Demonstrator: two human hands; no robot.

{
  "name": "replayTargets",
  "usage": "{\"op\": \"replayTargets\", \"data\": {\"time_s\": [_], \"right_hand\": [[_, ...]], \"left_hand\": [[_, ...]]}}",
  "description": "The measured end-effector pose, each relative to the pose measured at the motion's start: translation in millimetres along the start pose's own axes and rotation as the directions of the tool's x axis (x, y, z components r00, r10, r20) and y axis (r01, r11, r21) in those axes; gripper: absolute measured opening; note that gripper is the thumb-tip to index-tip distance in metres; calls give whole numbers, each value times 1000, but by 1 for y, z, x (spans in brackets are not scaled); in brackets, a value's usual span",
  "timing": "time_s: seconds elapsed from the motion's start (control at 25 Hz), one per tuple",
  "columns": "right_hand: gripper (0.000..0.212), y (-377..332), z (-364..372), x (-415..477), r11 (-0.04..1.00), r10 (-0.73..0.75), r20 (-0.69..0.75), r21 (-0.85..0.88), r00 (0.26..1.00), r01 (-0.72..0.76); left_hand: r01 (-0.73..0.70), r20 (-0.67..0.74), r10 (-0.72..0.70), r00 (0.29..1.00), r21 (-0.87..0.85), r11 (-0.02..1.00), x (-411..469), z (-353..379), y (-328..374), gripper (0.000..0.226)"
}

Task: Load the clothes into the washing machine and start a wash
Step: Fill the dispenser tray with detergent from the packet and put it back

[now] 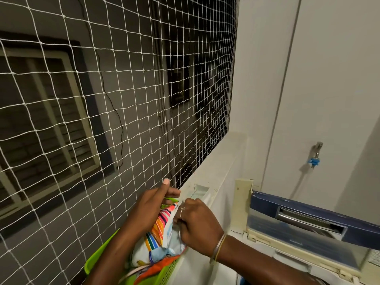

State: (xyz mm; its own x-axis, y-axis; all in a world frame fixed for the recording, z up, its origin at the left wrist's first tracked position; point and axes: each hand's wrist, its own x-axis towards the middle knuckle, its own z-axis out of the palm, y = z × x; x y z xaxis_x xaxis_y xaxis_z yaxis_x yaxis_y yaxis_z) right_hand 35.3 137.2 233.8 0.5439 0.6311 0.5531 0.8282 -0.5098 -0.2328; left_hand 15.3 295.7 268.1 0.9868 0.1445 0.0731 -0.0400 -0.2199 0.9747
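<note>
Above green basket (pixel 90 264), striped pouch (pixel 156 237), left hand (pixel 148 204) gripping its top, right hand (pixel 197 223) pinching its side

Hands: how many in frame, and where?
2. Left hand holds the striped packet on the netting side; right hand grips its other side, nearer the washing machine. Both are over the green basket.

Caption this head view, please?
Left hand and right hand grip a striped packet in a green basket beside the washing machine.
</note>
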Motion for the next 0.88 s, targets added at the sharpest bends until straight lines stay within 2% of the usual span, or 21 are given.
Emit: {"op": "replayTargets", "data": {"time_s": [0.16,0.24,0.36,0.52,0.64,0.88], "right_hand": [[22,-8,8,1,999,-14,27,34,1000,13],[29,-10,12,5,995,-28,93,96,995,19],[29,-9,12,4,969,88,125,218,988,-114],[25,-3,4,6,926,256,168,239,952,-292],[23,2,-10,8,852,375,159,330,913,-407],[27,6,-31,7,789,443,151,404,884,-464]], "left_hand": [[17,0,-17,1000,13,1000,8,1,-5,52],[24,14,-25,1000,25,999,12,2,-7,52],[30,20,-30,999,30,999,15,4,-8,53],[29,17,-30,999,41,999,15,4,-4,53],[19,21,-20,1000,46,999,14,6,3,53],[3,40,-6,999,79,997,18,11,10,53]]}}
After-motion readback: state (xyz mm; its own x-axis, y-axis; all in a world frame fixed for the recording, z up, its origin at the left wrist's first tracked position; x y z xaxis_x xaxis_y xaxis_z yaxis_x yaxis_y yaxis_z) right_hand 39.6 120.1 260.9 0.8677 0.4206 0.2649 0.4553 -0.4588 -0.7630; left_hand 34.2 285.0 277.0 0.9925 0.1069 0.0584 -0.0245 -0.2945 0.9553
